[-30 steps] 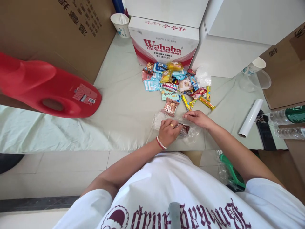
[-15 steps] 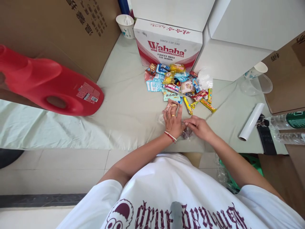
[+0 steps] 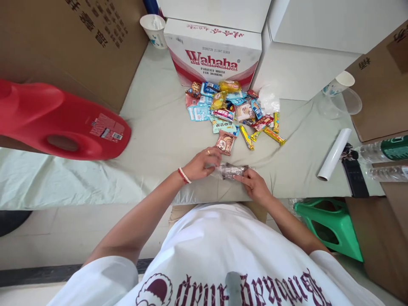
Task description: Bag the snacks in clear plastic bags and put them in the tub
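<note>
A dark brown wrapped snack bar (image 3: pixel 234 171) lies inside a clear plastic bag (image 3: pixel 217 171) that is drawn close around it, just above the table near its front edge. My right hand (image 3: pixel 256 185) grips the bar's right end through the plastic, thumb on the near side. At the other end, my left hand (image 3: pixel 202 163) has its fingers bent together at the bag's loose end, slightly blurred. Just beyond my left fingertips rests a brown wrapped biscuit packet (image 3: pixel 225 142). Behind it spreads a pile of small packaged snacks (image 3: pixel 225 112).
The Wahaba-style water carton, printed Wahaha (image 3: pixel 212 55), stands behind the snacks, with white boxes (image 3: pixel 287 72) beside it. A large red jug (image 3: pixel 63 123) lies at left. Paper cups (image 3: pixel 154 32), a white roll (image 3: pixel 334 155) and plastic bottles (image 3: pixel 382 151) sit around the edges. A green stool (image 3: pixel 331 229) is below.
The plastic, spread flat around the bar earlier, is now gathered tightly about it. My left hand pressed over it, then moved left to its end. My right hand moved nearer and took the bar's right end.
</note>
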{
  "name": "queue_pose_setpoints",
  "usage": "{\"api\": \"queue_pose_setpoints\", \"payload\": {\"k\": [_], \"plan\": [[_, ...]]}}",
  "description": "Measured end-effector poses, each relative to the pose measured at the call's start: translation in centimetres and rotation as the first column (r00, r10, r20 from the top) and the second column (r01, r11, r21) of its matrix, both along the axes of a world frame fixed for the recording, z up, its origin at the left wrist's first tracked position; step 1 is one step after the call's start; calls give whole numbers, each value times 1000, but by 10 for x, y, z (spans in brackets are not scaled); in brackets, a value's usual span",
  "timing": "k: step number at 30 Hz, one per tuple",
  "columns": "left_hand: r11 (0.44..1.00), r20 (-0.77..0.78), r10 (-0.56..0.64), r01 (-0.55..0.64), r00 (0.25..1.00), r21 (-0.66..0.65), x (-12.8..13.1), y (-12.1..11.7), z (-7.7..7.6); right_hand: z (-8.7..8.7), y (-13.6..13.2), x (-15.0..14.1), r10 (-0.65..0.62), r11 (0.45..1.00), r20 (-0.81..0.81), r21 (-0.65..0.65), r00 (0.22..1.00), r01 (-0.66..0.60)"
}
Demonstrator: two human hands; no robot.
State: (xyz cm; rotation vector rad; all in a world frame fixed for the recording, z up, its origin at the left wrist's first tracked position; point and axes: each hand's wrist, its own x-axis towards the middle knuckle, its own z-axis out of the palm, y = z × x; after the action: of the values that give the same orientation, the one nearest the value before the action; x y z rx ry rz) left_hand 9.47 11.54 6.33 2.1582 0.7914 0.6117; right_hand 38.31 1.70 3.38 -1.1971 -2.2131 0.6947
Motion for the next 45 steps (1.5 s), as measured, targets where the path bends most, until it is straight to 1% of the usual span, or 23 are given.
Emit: {"api": "queue_pose_setpoints", "payload": {"k": [2, 4, 5, 6, 7, 9, 10, 11, 12, 14, 16, 19, 21, 22, 25, 27, 29, 31, 32, 35, 38, 42, 45], "plan": [[998, 31, -27, 29, 999, -62, -18, -9, 2, 0, 2, 2, -4, 999, -25, -33, 1000, 4], [989, 35, 21, -15, 999, -147, -30, -21, 1, -1, 4, 3, -12, 999, -52, -51, 999, 9], [978, 28, 102, -95, 994, -186, -32, -27, -1, -1, 4, 3, -19, 998, -61, -53, 998, 16], [954, 5, 223, -217, 975, -207, -32, -33, -4, -1, 4, 2, -28, 998, -65, -52, 997, 25], [910, -39, 367, -367, 929, -194, -29, -39, -7, -1, 4, 1, -37, 998, -64, -52, 997, 34], [774, -166, 614, -630, 772, -69, -15, -49, -11, 0, 3, -1, -51, 997, -58, -55, 997, 48], [728, -233, 668, -686, 707, 3, -7, -53, -11, 0, 2, -2, -60, 997, -56, -56, 997, 57], [719, -295, 673, -693, 678, 50, 0, -56, -11, 1, 1, -3, -77, 996, -56, -55, 995, 74], [740, -346, 644, -669, 682, 60, 7, -59, -9, 2, 0, -3, -103, 994, -62, -50, 993, 100], [790, -374, 569, -614, 732, 0, 17, -64, -2, 2, -1, -3, -156, 988, -82, -32, 984, 154], [795, -307, 550, -600, 776, -92, 27, -67, 7, 1, -1, -3, -177, 984, -97, -18, 979, 176], [768, -172, 565, -591, 807, -248, 50, -68, 17, -1, 1, -4, -150, 989, -68, -10, 986, 150], [770, -123, 542, -549, 832, -325, 70, -67, 18, -1, 4, -4, -135, 991, -38, 3, 990, 135], [783, -115, 520, -526, 847, -331, 79, -66, 16, 1, 4, -4, -122, 992, -35, 11, 992, 123], [861, -164, 435, -462, 885, -210, 97, -64, 8, 6, 4, 2, -110, 994, -101, -8, 989, 110], [894, -248, 406, -439, 879, -92, 100, -65, 2, 7, 2, 9, -245, 969, -147, -57, 958, 239], [892, -333, 427, -452, 841, 2, 100, -68, 0, 6, 1, 15, -447, 894, -109, -93, 888, 439], [876, -378, 465, -479, 800, 64, 100, -71, 0, 3, 1, 18, -565, 823, -5, -79, 825, 563], [867, -386, 482, -491, 786, 84, 100, -72, 0, 1, 2, 19, -571, 816, 57, -70, 819, 574], [843, -383, 528, -523, 758, 127, 99, -70, 2, 2, 8, 20, -505, 847, 181, -82, 844, 525], [810, -420, 567, -572, 709, 128, 96, -64, 1, 12, 19, 23, -495, 852, 132, -121, 859, 510], [847, -466, 498, -526, 731, 80, 93, -59, 1, 31, 31, 15, -456, 860, 56, -229, 888, 456], [868, -492, 465, -488, 736, 91, 94, -59, 3, 34, 27, -9, -337, 921, 78, -177, 938, 346]]}}
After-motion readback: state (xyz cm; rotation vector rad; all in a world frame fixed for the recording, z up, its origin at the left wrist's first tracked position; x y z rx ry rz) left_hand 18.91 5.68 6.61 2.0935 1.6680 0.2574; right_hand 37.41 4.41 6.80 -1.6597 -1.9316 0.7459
